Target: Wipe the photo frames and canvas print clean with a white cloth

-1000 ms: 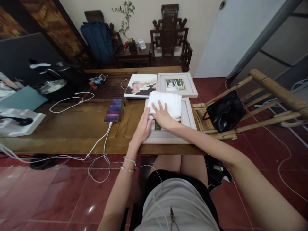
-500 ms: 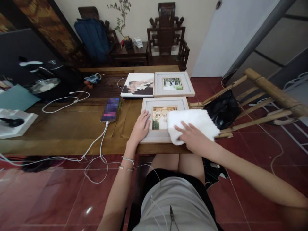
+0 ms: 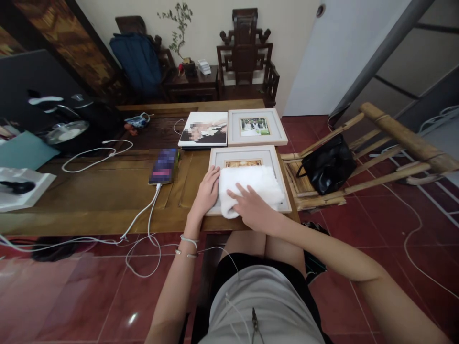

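Note:
A light wooden picture frame (image 3: 285,193) lies flat near the table's front edge. My left hand (image 3: 208,191) rests on its left edge, fingers extended and close together, holding nothing. Over the frame's middle lies a folded white towel (image 3: 263,179), which hides most of the photo; only its top strip shows. My right hand (image 3: 253,205) presses on the towel from above and grips it, fingers partly spread and the thumb side against its folded near-left part.
Behind stand a second framed photo (image 3: 283,138) and a white photo panel (image 3: 204,117). A phone (image 3: 164,165) with a white charging cable (image 3: 143,210) lies left. A black bag (image 3: 332,165) sits on a bamboo chair (image 3: 394,134) at right. A power strip (image 3: 36,191) is far left.
My right hand has slid the towel left across the frame, from its right side and beyond onto the middle, covering the photo. My left hand stays on the frame's left edge.

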Tool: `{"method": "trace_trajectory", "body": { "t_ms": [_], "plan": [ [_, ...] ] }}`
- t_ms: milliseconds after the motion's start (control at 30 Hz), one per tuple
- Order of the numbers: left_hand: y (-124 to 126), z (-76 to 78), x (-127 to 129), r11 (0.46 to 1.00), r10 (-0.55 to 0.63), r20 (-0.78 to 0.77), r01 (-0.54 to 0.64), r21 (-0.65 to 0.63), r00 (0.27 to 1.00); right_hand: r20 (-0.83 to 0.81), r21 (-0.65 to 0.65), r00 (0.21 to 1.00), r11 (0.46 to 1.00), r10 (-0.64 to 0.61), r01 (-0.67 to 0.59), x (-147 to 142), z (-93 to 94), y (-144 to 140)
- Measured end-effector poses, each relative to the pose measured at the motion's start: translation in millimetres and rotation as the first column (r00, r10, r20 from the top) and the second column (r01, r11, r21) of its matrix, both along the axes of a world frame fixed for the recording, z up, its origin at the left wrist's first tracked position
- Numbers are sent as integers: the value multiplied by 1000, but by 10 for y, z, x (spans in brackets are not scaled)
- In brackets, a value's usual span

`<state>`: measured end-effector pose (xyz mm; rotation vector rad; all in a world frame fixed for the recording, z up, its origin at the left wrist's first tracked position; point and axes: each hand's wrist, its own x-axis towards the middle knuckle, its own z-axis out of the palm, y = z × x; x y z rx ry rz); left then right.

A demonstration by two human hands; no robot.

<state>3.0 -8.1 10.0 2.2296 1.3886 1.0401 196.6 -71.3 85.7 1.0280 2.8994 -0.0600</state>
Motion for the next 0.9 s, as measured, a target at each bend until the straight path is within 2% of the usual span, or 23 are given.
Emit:
{"method": "trace_trajectory", "body": {
  "t_ms": [67,167,333,433,533,633,700,767,900],
  "plan": [
    [1,-6,-6,1000,0,-14,0,-1,1000,-3,33,1000,999,-17,18,73,-33,-29],
    [4,-25,-4,1000,21,-39,-21,4,999,53,96,993,990,-109,104,364,-4,-144],
    [19,-42,11,1000,14,-69,-13,12,997,116,251,935,921,-334,297,851,115,-316],
    [34,-46,7,1000,-1,-92,2,13,996,127,269,926,911,-355,313,959,109,-186],
    [48,-57,-1,1000,-13,-105,15,18,994,120,271,918,902,-378,336,982,52,200],
    [56,-74,-5,999,-16,-101,20,35,995,64,268,895,871,-442,411,924,36,706],
    [58,-82,-6,999,-12,-86,16,46,996,-27,296,894,850,-448,435,784,59,999],
    [61,-85,-4,998,-7,-71,11,56,997,-118,334,923,861,-366,384,546,74,1213],
    [66,-71,2,998,0,-70,5,70,998,-151,364,985,922,-85,135,-43,-37,1440]
  ]
}}
